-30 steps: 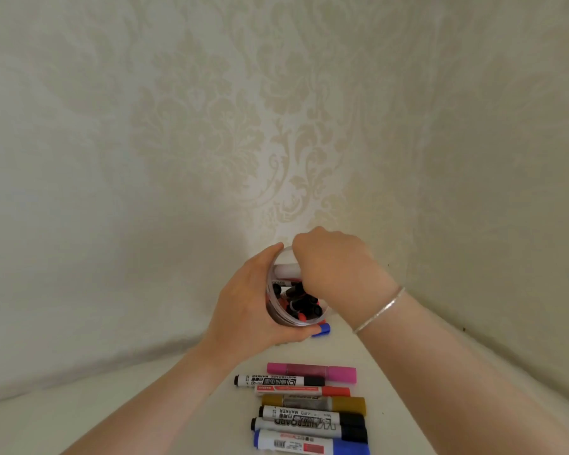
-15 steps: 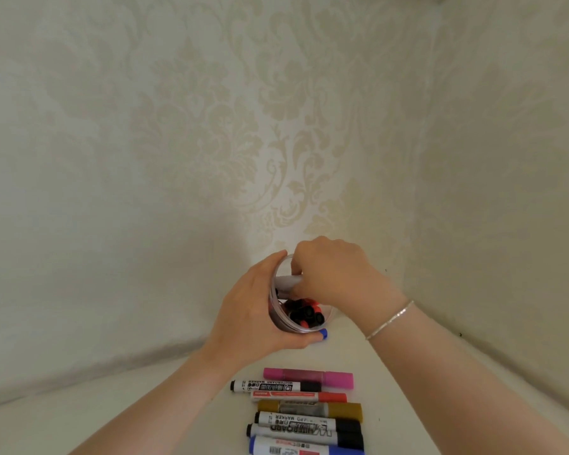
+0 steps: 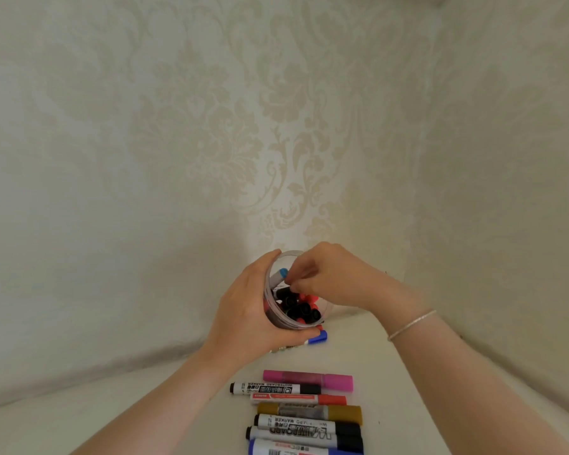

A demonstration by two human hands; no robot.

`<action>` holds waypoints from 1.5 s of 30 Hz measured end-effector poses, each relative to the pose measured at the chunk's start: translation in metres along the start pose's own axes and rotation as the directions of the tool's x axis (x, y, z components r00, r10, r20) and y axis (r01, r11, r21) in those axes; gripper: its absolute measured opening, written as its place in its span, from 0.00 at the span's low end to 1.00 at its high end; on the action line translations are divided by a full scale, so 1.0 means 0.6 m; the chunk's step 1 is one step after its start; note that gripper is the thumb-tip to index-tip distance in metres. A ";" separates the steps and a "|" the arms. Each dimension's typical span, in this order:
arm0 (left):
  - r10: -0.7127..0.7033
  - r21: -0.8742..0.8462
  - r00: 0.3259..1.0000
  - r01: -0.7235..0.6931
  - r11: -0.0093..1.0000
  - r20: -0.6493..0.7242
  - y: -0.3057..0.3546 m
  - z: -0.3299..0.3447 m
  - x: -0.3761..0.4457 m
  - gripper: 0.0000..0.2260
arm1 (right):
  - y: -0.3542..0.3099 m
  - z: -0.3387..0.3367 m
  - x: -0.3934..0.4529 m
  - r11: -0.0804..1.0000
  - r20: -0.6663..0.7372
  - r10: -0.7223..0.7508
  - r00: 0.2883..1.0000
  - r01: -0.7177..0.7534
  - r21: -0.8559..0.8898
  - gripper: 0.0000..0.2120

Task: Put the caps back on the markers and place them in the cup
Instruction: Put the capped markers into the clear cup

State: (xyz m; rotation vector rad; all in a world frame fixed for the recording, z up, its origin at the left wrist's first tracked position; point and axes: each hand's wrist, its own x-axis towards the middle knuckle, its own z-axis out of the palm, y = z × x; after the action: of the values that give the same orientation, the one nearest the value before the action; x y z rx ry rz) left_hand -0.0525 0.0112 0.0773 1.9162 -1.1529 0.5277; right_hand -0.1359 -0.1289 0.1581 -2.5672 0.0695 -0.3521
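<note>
Meanwhile the left hand (image 3: 247, 310) gripped the clear cup (image 3: 321, 318), tilted; the right hand (image 3: 329, 275), fingers curled, pinched a blue-ended marker (image 3: 278, 276) inside it.

A white desk (image 3: 112, 421) meets cream wallpaper (image 3: 211, 126) with a pale damask pattern, folding into a corner at right.

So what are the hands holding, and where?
The left hand grips the clear cup around its side. The right hand pinches a blue-tipped marker inside it.

Clear glossy plastic cup (image 3: 322, 315) (wallpaper (image 3: 211, 142) matt, embossed).
</note>
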 end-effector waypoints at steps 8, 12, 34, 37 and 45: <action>0.032 0.012 0.999 -0.033 0.999 0.037 -0.001 0.009 -0.008 0.51 | -0.031 0.019 -0.011 0.977 0.174 0.022 0.984 0.016 -0.210 0.19; 0.028 -0.005 0.999 -0.028 1.000 0.024 -0.001 0.008 -0.008 0.48 | -0.031 0.013 -0.014 0.959 0.123 0.075 0.990 -0.038 -0.279 0.20; 0.051 -0.078 0.998 -0.048 0.996 0.032 -0.006 0.012 -0.008 0.50 | -0.001 0.050 0.009 0.997 0.111 -0.048 0.993 0.053 -0.049 0.14; 0.058 -0.076 0.997 -0.055 0.996 0.041 -0.006 0.007 -0.005 0.49 | 0.000 0.046 0.009 0.995 0.060 -0.092 0.994 0.094 -0.033 0.18; 0.049 -0.105 0.998 -0.044 0.994 0.050 -0.006 0.006 -0.004 0.51 | 0.000 0.038 0.008 0.995 0.168 -0.061 0.984 0.047 0.083 0.24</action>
State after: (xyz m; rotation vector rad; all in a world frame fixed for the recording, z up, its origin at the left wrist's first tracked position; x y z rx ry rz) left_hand -0.0505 0.0105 0.0720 1.8273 -1.2373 0.4361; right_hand -0.1251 -0.1179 0.1405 -2.5134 -0.0758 -0.1503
